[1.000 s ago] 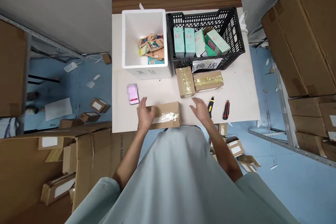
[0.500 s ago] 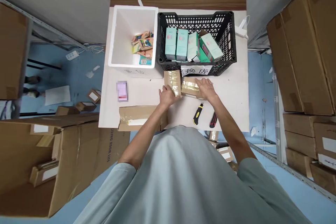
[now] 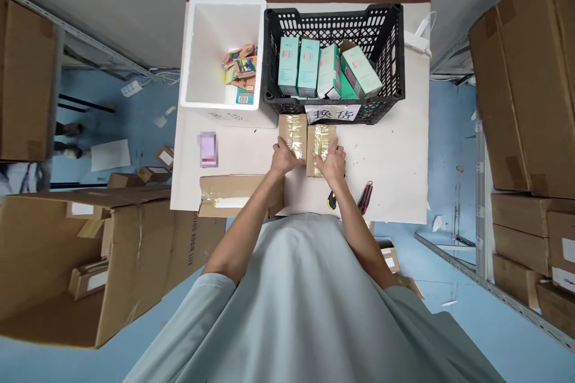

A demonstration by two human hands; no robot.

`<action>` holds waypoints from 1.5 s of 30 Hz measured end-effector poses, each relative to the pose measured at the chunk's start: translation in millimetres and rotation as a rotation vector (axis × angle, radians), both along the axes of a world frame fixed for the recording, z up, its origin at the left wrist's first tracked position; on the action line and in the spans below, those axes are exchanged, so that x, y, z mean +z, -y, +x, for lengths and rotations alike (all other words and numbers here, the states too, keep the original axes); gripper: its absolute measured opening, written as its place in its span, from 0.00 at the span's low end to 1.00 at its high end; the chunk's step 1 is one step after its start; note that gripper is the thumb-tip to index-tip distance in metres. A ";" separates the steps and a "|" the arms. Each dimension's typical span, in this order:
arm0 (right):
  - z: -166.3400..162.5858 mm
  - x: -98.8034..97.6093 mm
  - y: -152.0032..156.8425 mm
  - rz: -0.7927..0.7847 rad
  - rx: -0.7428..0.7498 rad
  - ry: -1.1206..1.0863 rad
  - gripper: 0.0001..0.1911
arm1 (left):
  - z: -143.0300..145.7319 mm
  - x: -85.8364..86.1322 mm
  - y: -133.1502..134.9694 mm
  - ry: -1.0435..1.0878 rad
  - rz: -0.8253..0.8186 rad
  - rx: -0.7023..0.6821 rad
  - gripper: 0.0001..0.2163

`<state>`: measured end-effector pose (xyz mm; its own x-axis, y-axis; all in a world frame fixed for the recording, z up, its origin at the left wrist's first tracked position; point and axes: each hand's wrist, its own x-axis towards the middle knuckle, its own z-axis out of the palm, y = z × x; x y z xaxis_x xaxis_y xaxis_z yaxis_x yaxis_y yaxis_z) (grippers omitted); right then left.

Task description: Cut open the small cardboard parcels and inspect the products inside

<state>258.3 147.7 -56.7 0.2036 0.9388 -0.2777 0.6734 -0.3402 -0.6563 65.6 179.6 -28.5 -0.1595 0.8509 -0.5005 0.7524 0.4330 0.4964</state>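
Two small brown cardboard boxes sealed with shiny tape lie side by side on the white tabletop. My left hand [image 3: 285, 157] grips the near left corner of the left box [image 3: 293, 130], thumb and fingers around its edges. Held in my right hand [image 3: 333, 163] is the right box [image 3: 320, 142], with the thumb on its top and the fingers along its right side. A yellow and black utility knife [image 3: 331, 200] lies by my right wrist, partly hidden by the forearm. Just right of that forearm is a red and black utility knife [image 3: 365, 196].
Behind the boxes stand a black plastic crate [image 3: 335, 14] of mint-green boxes and a white foam box [image 3: 187, 54] with small colourful packages. An opened cardboard carton [image 3: 247, 181] lies at the front left edge. A large carton [image 3: 135, 263] stands on the floor at left.
My right hand has turned the right box from lying crosswise to lengthwise, beside the left box. My right forearm now covers part of the yellow knife. The view has shifted slightly.
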 end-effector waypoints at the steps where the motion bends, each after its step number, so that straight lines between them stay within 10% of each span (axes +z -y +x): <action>1: 3.7 -4.3 5.4 -0.008 0.006 -0.027 0.48 | -4.7 3.0 1.2 -0.002 -0.035 0.000 0.70; 15: 51.9 -31.4 29.8 0.101 -0.322 -0.196 0.27 | -14.0 8.9 14.2 0.145 0.059 -0.142 0.65; 27: 24.8 -41.9 128.2 -0.320 -0.562 0.085 0.25 | -181.5 49.8 109.6 0.075 0.412 -0.053 0.39; 38: -47.4 26.2 181.3 -0.117 -0.725 -0.070 0.10 | -307.7 26.3 186.4 0.305 0.192 0.152 0.36; 45: -132.4 85.9 179.5 0.092 -0.268 -0.249 0.24 | -322.9 23.7 190.2 0.515 0.260 0.006 0.24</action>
<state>126.0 -31.8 29.2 0.3828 0.8846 -0.2664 0.3845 -0.4147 -0.8247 -257.2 -10.5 -4.9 0.0437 0.9563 -0.2891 0.3831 0.2512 0.8889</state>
